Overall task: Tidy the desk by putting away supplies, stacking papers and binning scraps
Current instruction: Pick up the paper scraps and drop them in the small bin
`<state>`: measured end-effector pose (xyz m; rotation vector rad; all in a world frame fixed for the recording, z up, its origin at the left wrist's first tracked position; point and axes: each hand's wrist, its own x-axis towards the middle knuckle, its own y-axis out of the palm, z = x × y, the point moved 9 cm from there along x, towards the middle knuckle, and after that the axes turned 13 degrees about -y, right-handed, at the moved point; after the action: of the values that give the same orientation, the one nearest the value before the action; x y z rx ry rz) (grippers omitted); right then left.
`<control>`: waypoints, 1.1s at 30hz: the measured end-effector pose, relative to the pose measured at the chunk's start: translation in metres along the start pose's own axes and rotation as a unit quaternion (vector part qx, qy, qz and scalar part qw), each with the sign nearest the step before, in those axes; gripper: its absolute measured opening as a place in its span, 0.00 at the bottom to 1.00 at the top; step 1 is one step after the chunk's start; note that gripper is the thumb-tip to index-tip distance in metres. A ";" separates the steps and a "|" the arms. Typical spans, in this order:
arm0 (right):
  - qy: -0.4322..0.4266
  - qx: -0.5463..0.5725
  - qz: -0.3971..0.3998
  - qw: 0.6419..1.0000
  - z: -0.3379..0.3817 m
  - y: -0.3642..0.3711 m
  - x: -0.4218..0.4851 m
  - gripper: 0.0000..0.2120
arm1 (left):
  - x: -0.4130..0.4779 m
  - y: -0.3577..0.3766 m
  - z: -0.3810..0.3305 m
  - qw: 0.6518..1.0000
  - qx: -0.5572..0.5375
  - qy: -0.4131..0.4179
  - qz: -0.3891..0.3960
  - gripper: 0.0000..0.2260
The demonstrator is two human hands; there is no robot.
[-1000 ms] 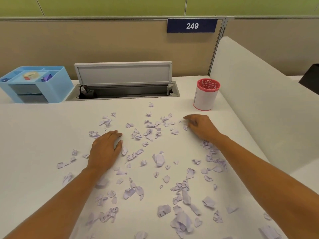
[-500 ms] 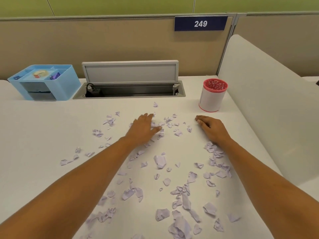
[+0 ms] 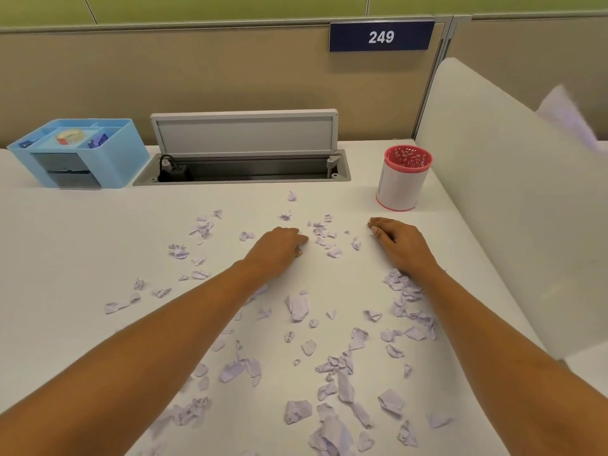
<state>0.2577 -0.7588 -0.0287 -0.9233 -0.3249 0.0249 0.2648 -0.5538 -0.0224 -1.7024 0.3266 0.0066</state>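
Ideally we sweep the paper scraps strewn over the worktop into 1 pile between left hand, fingers curled, grip unclear, and right hand, fingers loosely flat, empty, near pink-rimmed bin.

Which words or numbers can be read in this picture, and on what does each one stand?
"249": white digits on the blue sign on the partition.
"and": printed on a paper scrap near the front edge of the desk.
Other scraps carry bits of print, too small or torn to read.
The pink cup shows no readable text on its white side.
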 end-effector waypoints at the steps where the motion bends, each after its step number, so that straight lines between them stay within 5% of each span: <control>1: 0.001 -0.001 0.002 1.000 0.000 0.000 0.000 0.16 | 0.001 -0.003 0.003 1.000 -0.012 -0.006 -0.012 0.17; 13: 0.007 0.000 0.001 1.000 0.001 -0.001 0.000 0.16 | 0.013 -0.056 -0.011 0.987 -0.132 -0.035 -0.082 0.13; 23: 0.007 -0.010 0.002 1.000 0.002 -0.001 0.000 0.16 | 0.069 -0.120 -0.125 0.960 -0.240 0.074 -0.125 0.08; 33: 0.003 -0.028 0.013 1.000 -0.001 0.002 0.001 0.16 | 0.119 -0.113 -0.192 0.974 -0.187 0.097 -0.079 0.10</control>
<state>0.2594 -0.7580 -0.0302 -0.9835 -0.3097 0.0374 0.3687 -0.7516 0.0960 -2.1069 0.3503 -0.2300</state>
